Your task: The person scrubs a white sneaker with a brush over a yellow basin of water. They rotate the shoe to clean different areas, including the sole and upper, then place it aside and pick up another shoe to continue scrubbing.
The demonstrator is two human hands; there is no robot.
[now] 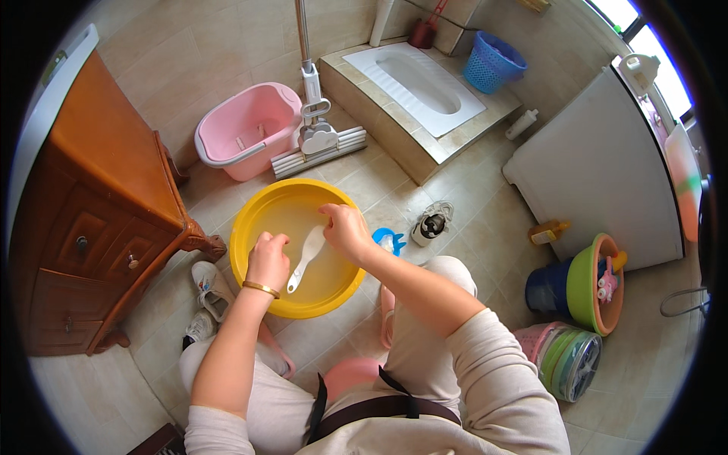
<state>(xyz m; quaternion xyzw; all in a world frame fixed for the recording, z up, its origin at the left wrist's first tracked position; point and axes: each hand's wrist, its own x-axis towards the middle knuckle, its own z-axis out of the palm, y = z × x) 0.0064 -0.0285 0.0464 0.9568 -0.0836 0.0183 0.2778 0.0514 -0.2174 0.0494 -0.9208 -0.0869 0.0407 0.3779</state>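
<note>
A round yellow plastic basin [259,304] with cloudy water stands on the tiled floor before me. In it lies a white long-handled brush [307,256], slanting between my hands. My left hand [269,263], with a gold bangle at the wrist, is over the basin's left part, fingers bent and holding nothing that shows. My right hand [346,228] is above the basin's right side, fingers curled; whether something small is pinched in it cannot be told. Right of the basin sits a blue dish [397,243] with something white in it. A pale sneaker [431,224] stands farther right.
White shoes [211,290] lie left, beside a wooden cabinet [108,170]. Behind the basin are a pink tub [239,125] and a roller sponge mop [318,139]. A raised squat toilet [421,85] is beyond. Stacked basins [586,284] and an amber bottle [547,233] stand right.
</note>
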